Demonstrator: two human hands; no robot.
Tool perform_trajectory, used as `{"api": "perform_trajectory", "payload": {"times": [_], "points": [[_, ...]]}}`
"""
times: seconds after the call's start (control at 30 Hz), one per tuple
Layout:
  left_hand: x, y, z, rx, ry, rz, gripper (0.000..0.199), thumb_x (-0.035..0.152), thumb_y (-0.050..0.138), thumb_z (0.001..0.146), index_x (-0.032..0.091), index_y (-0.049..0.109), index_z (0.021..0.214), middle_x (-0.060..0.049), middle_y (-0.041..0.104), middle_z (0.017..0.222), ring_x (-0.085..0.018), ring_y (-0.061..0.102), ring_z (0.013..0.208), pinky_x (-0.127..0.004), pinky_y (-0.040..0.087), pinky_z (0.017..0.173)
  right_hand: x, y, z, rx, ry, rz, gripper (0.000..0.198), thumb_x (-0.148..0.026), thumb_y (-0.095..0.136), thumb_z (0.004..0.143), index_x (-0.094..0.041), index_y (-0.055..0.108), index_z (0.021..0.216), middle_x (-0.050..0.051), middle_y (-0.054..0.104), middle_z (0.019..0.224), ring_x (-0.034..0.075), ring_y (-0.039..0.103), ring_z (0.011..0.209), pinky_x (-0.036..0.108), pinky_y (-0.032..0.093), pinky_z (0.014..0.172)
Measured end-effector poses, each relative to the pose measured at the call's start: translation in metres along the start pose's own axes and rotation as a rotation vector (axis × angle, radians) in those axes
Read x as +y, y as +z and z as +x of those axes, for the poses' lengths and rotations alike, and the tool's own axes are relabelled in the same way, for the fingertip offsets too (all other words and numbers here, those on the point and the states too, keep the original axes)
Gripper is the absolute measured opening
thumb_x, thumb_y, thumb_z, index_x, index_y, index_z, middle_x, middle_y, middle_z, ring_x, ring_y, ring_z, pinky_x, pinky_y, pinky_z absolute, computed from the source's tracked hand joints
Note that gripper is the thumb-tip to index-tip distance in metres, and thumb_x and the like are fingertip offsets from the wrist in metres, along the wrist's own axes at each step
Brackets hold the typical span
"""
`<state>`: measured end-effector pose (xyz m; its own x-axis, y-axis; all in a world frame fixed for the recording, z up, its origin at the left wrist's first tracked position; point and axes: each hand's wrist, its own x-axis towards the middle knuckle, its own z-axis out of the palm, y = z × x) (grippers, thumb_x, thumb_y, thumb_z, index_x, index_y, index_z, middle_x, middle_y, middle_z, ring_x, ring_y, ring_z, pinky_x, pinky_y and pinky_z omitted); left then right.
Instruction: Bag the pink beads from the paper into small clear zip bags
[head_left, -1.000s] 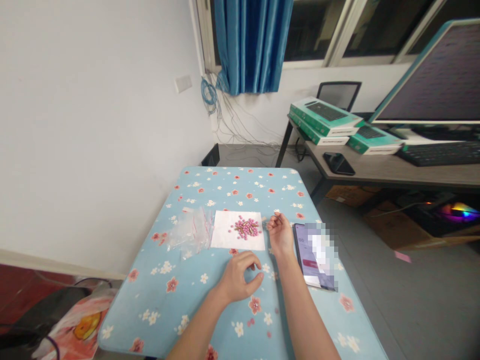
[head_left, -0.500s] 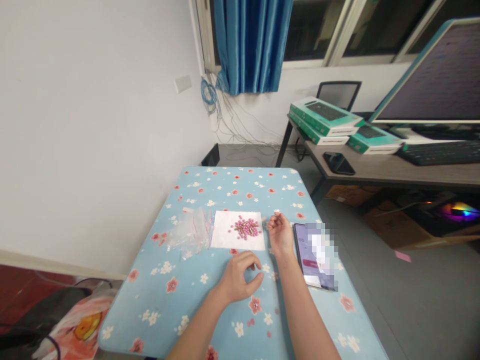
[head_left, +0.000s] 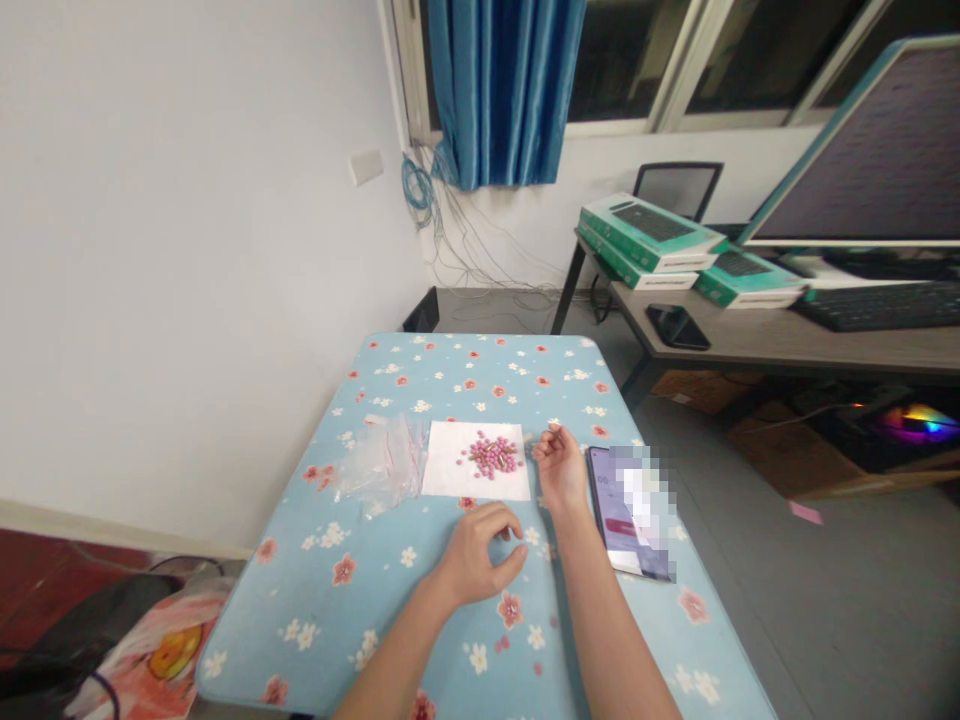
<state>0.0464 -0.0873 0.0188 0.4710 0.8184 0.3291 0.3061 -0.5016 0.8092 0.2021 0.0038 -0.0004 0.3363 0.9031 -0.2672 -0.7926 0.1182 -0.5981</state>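
A heap of small pink pills and darker capsules [head_left: 493, 456] lies on a white sheet of paper [head_left: 444, 470] on the table. Just below the paper, my left hand [head_left: 484, 550] rests on the tablecloth, its fingers loosely bent and the thumb apart, with nothing in between. My right hand [head_left: 561, 470] lies by the paper's right edge, palm partly turned up and fingers half curled; I see nothing held in it. Clear plastic zip bags [head_left: 382, 462] are left of the paper. Close beside my right wrist is a phone [head_left: 622, 555] with its screen lit and partly blurred out.
A blue flowered cloth covers the table [head_left: 420, 640]. On the desk to the right are keyboard boxes [head_left: 649, 235], a dark phone [head_left: 678, 327], a keyboard [head_left: 885, 305] and a monitor [head_left: 870, 160]. A plastic bag [head_left: 161, 650] sits on the floor at lower left.
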Motion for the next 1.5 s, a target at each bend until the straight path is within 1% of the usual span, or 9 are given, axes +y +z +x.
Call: {"api": "perform_trajectory", "payload": {"times": [0.3,1.5], "points": [[0.0000,0.0006,-0.0007,0.004,0.003,0.003,0.006,0.014,0.054,0.072,0.017,0.052,0.076,-0.003,0.057,0.072,-0.014,0.051,0.068,-0.027,0.040,0.065,-0.0004,0.0008,-0.0006,0.003,0.008,0.034,0.011,-0.025,0.064,0.072,-0.015,0.060,0.070,-0.005,0.056,0.053,0.004,0.049,0.047,0.014,0.040,0.044],[-0.0005,0.0004,-0.0006,-0.004,-0.002,0.001,0.005,0.014,0.053,0.072,0.018,0.052,0.076,-0.003,0.057,0.073,-0.015,0.051,0.068,-0.027,0.041,0.065,-0.0002,0.0005,-0.0006,0.008,0.001,-0.015,0.012,-0.028,0.064,0.073,-0.017,0.059,0.070,-0.005,0.055,0.054,0.004,0.049,0.047,0.014,0.041,0.044]]}}
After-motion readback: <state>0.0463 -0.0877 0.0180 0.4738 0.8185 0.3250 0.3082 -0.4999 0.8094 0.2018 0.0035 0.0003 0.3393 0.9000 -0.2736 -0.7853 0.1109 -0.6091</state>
